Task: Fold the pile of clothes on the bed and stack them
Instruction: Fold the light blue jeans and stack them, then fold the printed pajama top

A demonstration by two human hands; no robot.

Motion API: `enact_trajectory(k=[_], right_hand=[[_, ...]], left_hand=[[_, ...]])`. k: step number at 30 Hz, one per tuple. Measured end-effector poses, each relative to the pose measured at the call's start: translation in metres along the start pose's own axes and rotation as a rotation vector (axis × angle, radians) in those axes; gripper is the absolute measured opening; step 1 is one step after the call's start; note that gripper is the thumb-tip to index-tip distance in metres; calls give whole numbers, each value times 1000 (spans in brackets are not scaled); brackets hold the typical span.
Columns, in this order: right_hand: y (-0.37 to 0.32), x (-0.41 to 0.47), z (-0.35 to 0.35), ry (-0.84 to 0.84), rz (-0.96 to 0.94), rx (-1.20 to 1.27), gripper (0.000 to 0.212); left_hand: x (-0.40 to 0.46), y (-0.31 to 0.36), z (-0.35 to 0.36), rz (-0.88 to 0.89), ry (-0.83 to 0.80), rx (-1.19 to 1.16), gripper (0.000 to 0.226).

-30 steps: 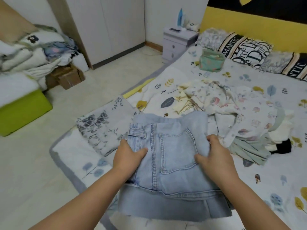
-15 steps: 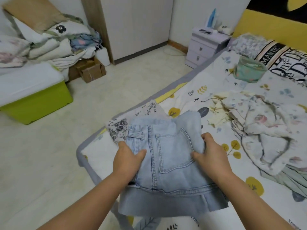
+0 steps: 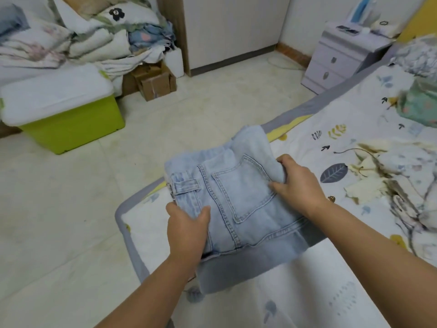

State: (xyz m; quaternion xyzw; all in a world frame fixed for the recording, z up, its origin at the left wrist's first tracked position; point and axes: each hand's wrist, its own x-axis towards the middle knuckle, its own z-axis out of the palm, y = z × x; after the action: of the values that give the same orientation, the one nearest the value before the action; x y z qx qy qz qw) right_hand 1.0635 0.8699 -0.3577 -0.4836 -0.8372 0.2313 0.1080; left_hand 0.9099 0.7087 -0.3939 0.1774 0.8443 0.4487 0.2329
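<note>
A folded pair of light blue denim shorts (image 3: pixel 238 195) hangs over the near corner of the bed (image 3: pixel 307 292), back pocket facing up. My left hand (image 3: pixel 186 230) grips its left edge with the thumb on top. My right hand (image 3: pixel 295 183) grips the right edge, fingers curled round the fold. The grey floral folded garment seen earlier is hidden under the shorts. Part of the unfolded pile of pale printed clothes (image 3: pixel 392 176) lies on the bed at the right.
A green storage box with a white lid (image 3: pixel 61 110) stands on the floor at left, bedding heaped behind it. Cardboard boxes (image 3: pixel 153 84) sit by the wardrobe. A lilac nightstand (image 3: pixel 340 58) is at the bed's head. A teal pouch (image 3: pixel 418 105) lies on the bed.
Both hands have carried the folded denim shorts left toward the bed's corner, over the folded floral garment, which is now covered. The view has swung left, so most of the pile is out of frame.
</note>
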Motion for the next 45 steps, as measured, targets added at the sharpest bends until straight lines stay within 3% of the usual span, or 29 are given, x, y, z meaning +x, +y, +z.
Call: enact_trajectory(k=[6,12,15,17,18,20,22,24,29,31,33,35,37,45], right_hand=[[31,56,55,-85,-40,-136,44],[54,58,100,-121,101,-400,55],[42,44,111,120,-30,-518,59],[32,27,123,245,-130,-508,63],[28,18,130,229,-142,-483,66],[25,0,145,75,-110,-421,67],[28,-11,158,-112,-38,-393,61],[33,-14,164,-195,-13,-402,58],[17,-19,147,-372,-60,-416,53],[7,-25,130,-430,-72,-399,41],[-5,-32,109,-455,-78,-382,33],[-17,-41,85,-436,-71,-354,30],[-29,-52,58,-406,-53,-332,29],[-68,-124,-58,-309,21,-302,29]], left_hand=[[15,-46,38,-119,18,-79,41],[29,-85,48,-269,-93,128,56],[31,-83,46,-139,-12,353,88],[28,-77,43,76,58,555,107],[28,-76,42,218,87,638,108],[29,-74,42,480,72,827,96],[32,-73,41,582,-119,1104,75],[39,-79,40,570,-270,1211,62],[46,-65,31,486,-460,1267,59],[45,-47,23,521,-518,1246,41],[38,-24,12,541,-557,1203,16],[29,-2,1,583,-617,1170,24],[19,17,-8,654,-649,1159,12],[-41,103,-52,859,-779,1152,33]])
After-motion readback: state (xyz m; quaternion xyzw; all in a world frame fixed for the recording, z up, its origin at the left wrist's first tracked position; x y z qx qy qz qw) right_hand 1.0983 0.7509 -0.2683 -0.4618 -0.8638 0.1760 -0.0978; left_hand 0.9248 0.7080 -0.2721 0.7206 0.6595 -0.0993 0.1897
